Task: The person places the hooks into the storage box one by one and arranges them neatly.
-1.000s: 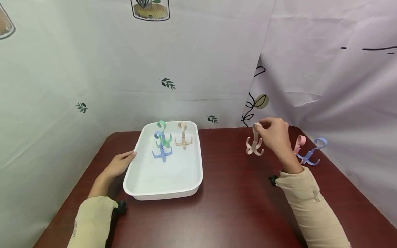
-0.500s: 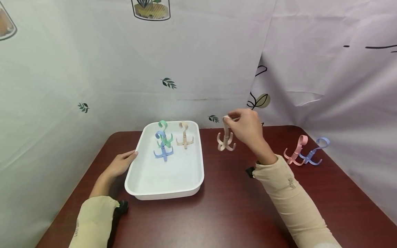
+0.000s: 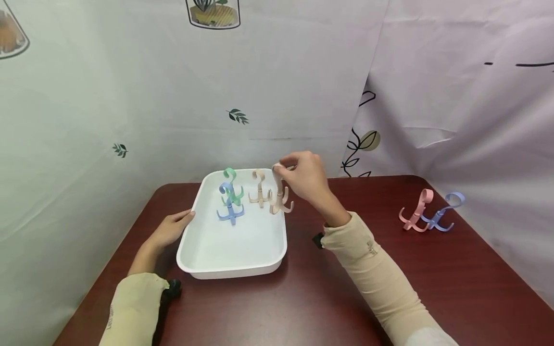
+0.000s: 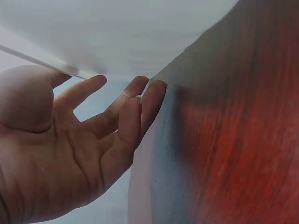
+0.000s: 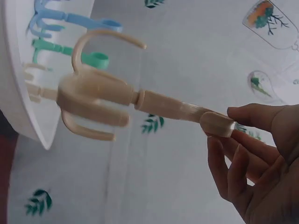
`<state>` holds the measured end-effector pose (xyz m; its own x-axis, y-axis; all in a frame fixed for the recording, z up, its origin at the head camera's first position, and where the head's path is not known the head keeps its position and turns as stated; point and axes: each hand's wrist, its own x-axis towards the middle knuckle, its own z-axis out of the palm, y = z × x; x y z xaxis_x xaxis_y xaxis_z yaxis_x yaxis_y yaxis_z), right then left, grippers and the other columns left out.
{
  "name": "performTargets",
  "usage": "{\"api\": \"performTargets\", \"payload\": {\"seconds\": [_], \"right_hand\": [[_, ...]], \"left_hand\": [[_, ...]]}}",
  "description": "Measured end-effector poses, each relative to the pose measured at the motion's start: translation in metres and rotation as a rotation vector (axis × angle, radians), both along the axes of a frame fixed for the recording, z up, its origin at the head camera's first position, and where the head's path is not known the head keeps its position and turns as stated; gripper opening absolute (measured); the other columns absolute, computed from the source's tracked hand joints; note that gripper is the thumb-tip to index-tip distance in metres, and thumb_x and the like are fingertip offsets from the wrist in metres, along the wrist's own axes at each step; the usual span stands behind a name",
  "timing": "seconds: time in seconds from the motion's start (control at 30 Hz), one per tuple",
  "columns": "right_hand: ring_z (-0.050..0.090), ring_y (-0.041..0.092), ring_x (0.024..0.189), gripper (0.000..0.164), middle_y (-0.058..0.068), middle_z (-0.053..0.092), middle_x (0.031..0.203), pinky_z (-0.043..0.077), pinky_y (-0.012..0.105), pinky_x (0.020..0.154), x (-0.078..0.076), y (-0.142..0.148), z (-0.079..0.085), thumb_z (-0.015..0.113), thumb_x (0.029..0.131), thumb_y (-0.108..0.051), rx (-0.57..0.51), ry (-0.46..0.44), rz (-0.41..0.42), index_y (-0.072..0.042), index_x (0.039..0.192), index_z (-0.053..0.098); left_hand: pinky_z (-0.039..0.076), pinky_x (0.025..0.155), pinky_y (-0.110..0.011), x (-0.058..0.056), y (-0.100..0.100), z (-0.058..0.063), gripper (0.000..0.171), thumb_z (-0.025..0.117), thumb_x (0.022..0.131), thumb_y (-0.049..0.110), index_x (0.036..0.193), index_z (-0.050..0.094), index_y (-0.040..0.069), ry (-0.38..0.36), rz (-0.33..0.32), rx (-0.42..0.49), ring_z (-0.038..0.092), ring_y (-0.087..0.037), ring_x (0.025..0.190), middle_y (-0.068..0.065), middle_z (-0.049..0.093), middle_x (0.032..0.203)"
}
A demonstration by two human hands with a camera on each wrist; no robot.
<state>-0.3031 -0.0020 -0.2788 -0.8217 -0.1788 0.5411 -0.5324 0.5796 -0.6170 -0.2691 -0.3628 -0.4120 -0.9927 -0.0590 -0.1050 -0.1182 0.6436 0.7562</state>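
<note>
In the head view my right hand [image 3: 305,178] pinches a beige four-pronged hook hanger [image 3: 280,198] by its curled top, thumb against fingers. The hanger hangs prongs down, overlapping the right rim of a white tray [image 3: 231,269]. My left hand [image 3: 172,229] holds the tray's left rim; the left wrist view has the thumb at the rim and the fingertips [image 4: 100,80] against the outer wall. Inside the tray stand a green hanger [image 3: 233,194], a blue hanger [image 3: 230,211] and another beige hanger [image 3: 259,192], all with their curls up.
At the right of the dark red table [image 3: 346,269], a pink hanger [image 3: 417,214] and a second blue hanger [image 3: 437,218] stand close together. A pale patterned cloth [image 3: 277,96] hangs behind the table and along both sides.
My right hand has carried the beige hanger leftward from near the pink and blue hangers to the tray's right rim. My left hand stays on the tray.
</note>
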Motion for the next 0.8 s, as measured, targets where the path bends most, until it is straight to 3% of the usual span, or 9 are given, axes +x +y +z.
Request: {"api": "performTargets", "payload": {"seconds": [0.5,0.8], "right_hand": [[0.071,0.019,0.081,0.022,0.008,0.076,0.098,0.057,0.032,0.068,-0.021,-0.034,-0.035,0.077,0.088,-0.019,-0.052,-0.035,0.083,-0.004,0.102,0.078],[0.070,0.019,0.088,0.020,0.006,0.076,0.097,0.056,0.030,0.069,-0.033,-0.044,-0.054,0.078,0.088,-0.021,0.033,-0.125,0.052,-0.006,0.101,0.078]], "left_hand": [[0.051,0.092,-0.054,0.003,0.002,-0.001,0.063,0.040,0.107,0.041,0.150,0.035,-0.006,0.008,-0.002,-0.001,0.061,-0.044,0.113,-0.033,0.051,0.137],[0.051,0.092,-0.054,0.003,0.001,0.001,0.062,0.041,0.107,0.040,0.150,0.035,-0.005,0.010,0.007,-0.001,0.061,-0.043,0.113,-0.033,0.051,0.137]]}}
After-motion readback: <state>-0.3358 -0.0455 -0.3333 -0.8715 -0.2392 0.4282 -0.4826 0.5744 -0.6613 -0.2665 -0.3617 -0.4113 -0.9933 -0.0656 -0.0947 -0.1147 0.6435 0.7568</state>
